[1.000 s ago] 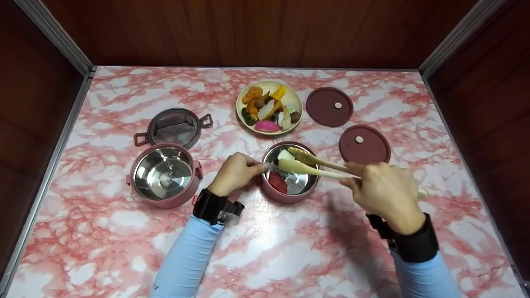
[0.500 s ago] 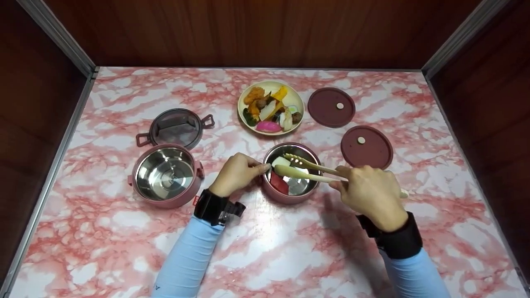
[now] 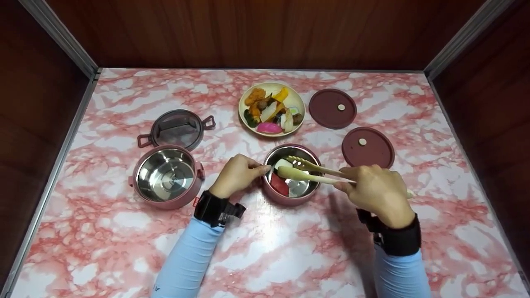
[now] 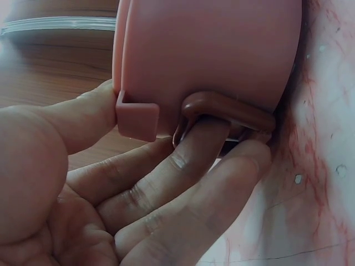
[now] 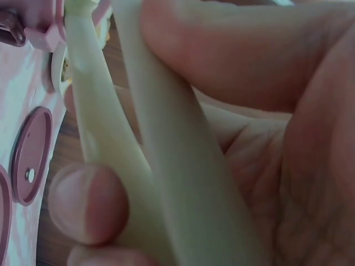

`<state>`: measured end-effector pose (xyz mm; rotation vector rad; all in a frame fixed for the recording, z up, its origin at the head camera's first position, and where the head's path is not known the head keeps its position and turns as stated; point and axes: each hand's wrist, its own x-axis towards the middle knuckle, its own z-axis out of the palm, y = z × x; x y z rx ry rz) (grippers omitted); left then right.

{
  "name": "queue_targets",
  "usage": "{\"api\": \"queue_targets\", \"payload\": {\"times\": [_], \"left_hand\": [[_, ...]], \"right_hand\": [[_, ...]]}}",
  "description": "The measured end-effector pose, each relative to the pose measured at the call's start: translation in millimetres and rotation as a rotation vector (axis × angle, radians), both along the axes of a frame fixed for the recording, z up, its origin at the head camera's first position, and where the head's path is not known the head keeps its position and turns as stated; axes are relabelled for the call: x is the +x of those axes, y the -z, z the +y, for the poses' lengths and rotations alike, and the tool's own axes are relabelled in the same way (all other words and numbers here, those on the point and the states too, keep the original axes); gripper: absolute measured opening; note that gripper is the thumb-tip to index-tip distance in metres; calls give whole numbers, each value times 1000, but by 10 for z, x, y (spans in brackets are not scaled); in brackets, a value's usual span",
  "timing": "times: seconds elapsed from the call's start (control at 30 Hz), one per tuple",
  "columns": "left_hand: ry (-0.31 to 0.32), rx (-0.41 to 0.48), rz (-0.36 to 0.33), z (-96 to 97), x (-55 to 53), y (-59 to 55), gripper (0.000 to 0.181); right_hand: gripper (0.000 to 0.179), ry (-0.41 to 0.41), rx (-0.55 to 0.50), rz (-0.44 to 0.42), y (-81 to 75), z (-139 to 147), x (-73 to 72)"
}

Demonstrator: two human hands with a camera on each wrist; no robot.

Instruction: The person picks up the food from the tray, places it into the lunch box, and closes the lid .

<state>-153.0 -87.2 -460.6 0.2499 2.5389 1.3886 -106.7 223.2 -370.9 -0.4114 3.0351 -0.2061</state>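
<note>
My right hand (image 3: pixel 376 191) holds pale yellow tongs (image 3: pixel 305 175), thumb and fingers on either arm. The tips of the tongs reach into a pink steel-lined pot (image 3: pixel 285 200), beside a white food piece (image 3: pixel 284 164); whether they pinch it I cannot tell. A red piece (image 3: pixel 280 185) lies in the same pot. My left hand (image 3: pixel 238 176) grips this pot at its left side. In the left wrist view, one finger goes through the brown handle (image 4: pixel 227 111), while the thumb presses by the rim.
A second pink pot (image 3: pixel 165 176) stands left, with a handled see-through lid (image 3: pixel 177 129) behind it. At the back is a cream plate (image 3: pixel 296 99) of mixed food. Two dark red round lids (image 3: pixel 331 108) lie right. Wood panels (image 3: pixel 265 33) enclose the table.
The tongs have lowered into the pot and shifted slightly left, with the white piece now lower inside. My right hand moved left too. My left hand stays on the pot.
</note>
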Motion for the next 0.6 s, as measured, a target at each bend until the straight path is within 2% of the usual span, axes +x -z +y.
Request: {"api": "queue_targets", "payload": {"times": [0.13,0.6], "left_hand": [[-4,-25,14,5,-4,7,26],[-7,-15,-4,6,-3,0,24]], "right_hand": [[28,-19,-10,6,18,-18,-23],[39,-55,-65,55,66,28,-39]]}}
